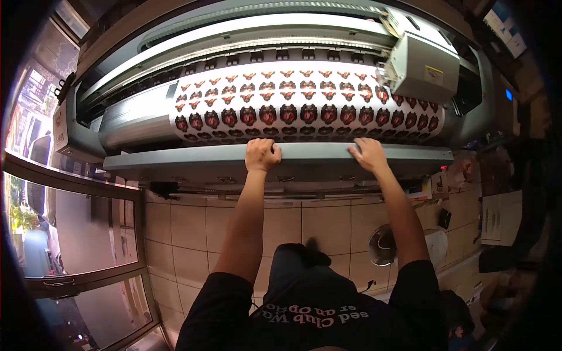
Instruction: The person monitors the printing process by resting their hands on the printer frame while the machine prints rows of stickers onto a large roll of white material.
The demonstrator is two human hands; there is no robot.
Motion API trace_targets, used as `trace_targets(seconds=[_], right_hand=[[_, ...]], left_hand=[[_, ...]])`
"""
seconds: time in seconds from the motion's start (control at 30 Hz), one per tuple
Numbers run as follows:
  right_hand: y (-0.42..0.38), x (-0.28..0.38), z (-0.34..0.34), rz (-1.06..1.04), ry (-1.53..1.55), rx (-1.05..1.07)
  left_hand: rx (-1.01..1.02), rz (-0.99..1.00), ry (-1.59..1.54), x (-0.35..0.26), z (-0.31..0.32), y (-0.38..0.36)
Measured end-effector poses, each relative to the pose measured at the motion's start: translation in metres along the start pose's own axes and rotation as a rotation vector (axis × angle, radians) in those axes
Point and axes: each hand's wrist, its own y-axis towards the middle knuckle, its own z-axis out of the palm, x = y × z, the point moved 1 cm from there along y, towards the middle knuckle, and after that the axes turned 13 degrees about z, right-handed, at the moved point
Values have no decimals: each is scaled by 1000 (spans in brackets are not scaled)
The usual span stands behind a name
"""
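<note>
A wide-format printer [433, 71] stretches across the view in front of me. Its long grey front bar [313, 151] runs level below the printed sheet. My left hand [261, 155] is closed over the bar left of the middle, fingers curled across the top. Farther right, my right hand [369, 154] grips the same bar, its fingers over the far edge and its thumb to the left. Just beyond both hands lies a white sheet [157, 99] printed with rows of red and black emblems [290, 114]. The fingertips of both hands are partly hidden.
The print carriage [422, 64] sits at the right over the sheet. A glass door [88, 228] stands at the left. On the tiled floor [234, 216] are a round metal stool [382, 244] and a small black object [444, 218]. A white cabinet [500, 217] stands at the right.
</note>
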Motion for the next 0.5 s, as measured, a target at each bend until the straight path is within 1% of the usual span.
trace_targets(seconds=[0.03, 0.13, 0.17, 0.2, 0.23, 0.27, 0.43, 0.5], right_hand=[[-2, -17, -9, 25, -22, 18], [-3, -47, -29, 37, -39, 50], [-3, -47, -29, 49, -60, 50], [-4, -47, -28, 61, -78, 50], [-4, -46, -26, 76, -52, -6], [-5, -46, -24, 78, -48, 0], [-1, -41, -35, 148, -67, 75], [0, -48, -30, 137, -53, 82]], left_hand=[[31, -13, 22, 0, 1, 0], [0, 4, -2, -1, -2, 1], [51, -18, -10, 0, -3, 0], [49, -24, -4, 1, -4, 1], [62, -19, -5, 1, -4, 2], [81, -13, -12, 1, -4, 0], [61, 12, 14, 0, -5, 2], [44, 25, 3, 1, -4, 2]])
